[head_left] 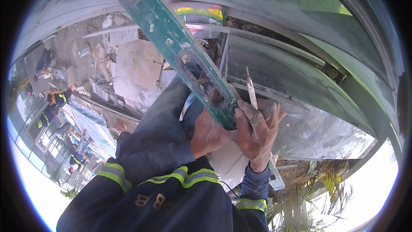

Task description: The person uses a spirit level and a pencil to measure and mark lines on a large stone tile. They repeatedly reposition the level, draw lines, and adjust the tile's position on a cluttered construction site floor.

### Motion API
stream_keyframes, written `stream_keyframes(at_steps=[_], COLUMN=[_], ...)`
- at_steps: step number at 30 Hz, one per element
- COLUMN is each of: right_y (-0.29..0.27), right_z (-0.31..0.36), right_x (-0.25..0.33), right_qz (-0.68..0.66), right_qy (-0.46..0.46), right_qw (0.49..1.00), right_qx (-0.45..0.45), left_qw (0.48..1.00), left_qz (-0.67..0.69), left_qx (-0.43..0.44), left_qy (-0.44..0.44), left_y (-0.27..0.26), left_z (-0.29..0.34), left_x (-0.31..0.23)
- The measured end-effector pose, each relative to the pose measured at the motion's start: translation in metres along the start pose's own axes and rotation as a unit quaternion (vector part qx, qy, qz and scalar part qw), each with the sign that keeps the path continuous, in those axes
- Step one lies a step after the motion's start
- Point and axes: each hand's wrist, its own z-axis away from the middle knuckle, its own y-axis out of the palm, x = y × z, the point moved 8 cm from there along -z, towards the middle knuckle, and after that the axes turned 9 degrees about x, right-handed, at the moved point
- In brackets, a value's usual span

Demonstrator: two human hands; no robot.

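Observation:
A long green spirit level runs from the upper left down to the centre, spattered with mortar. My left hand grips it from below, near its oval handle slot. My right hand closes on the level's lower end and also pinches a white pencil that points upward. The level lies against a grey plastered wall face. Both my sleeves are dark blue with reflective bands.
Far below on the left, several people in dark uniforms with reflective stripes stand near a blue tarp. Concrete slabs, coiled cable and rubble lie beneath. A striped sack sits at the top. Palm leaves show lower right.

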Motion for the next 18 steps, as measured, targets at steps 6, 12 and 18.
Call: stream_keyframes(at_steps=[6,12,18], right_y=[-0.027,-0.047,-0.102], right_z=[0.017,0.014,0.125], right_x=[0.004,0.002,-0.078], right_qz=[-0.075,0.041,0.016], right_qy=[0.023,0.057,0.282], right_qw=[0.997,0.997,0.945], right_qx=[-0.012,0.041,-0.164], left_qw=[0.997,0.992,0.96], left_qz=[0.076,0.092,0.277], left_qx=[-0.009,0.027,0.028], left_qy=[0.015,0.082,0.02], left_y=[-0.011,-0.007,-0.005], left_z=[-0.002,-0.012,-0.001], left_x=[-0.011,-0.023,-0.029])
